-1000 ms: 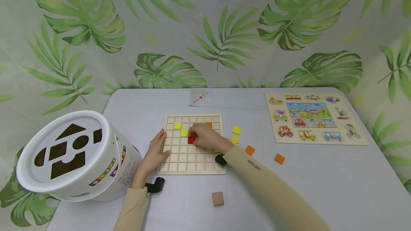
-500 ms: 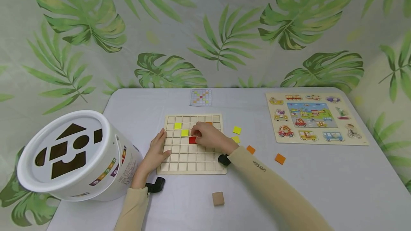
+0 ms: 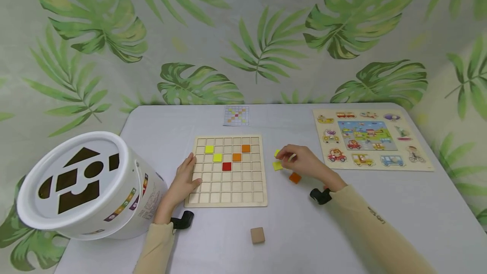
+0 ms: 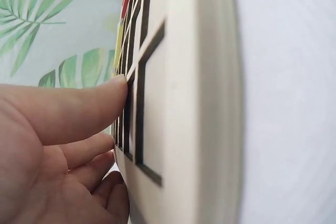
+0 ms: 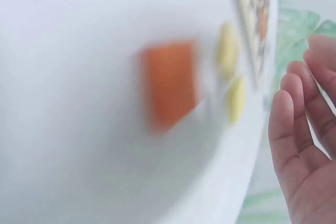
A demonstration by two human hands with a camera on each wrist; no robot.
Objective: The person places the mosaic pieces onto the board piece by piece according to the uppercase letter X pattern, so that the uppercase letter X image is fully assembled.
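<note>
A square wooden grid board (image 3: 226,187) lies on the table. Set into its cells are two yellow tiles, two orange tiles and a red tile (image 3: 226,166), forming a V. My left hand (image 3: 185,181) rests on the board's left edge, thumb on the top face and fingers along the side. To the right of the board, my right hand (image 3: 306,162) is over two loose yellow tiles (image 3: 277,166), its fingers loosely bent with nothing held between them in the right wrist view. One yellow tile is partly hidden by the fingertips. A loose orange tile (image 3: 295,177) lies just below this hand.
A pattern card (image 3: 236,116) lies behind the board. At the right is a vehicle puzzle board (image 3: 380,166). A big white bucket (image 3: 148,200) with a shape-hole lid stands at left, and a wooden block (image 3: 257,235) sits in front.
My right hand has left the red tile in its cell and moved right, off the board to the loose yellow tiles. My left hand has stayed at the board's edge.
</note>
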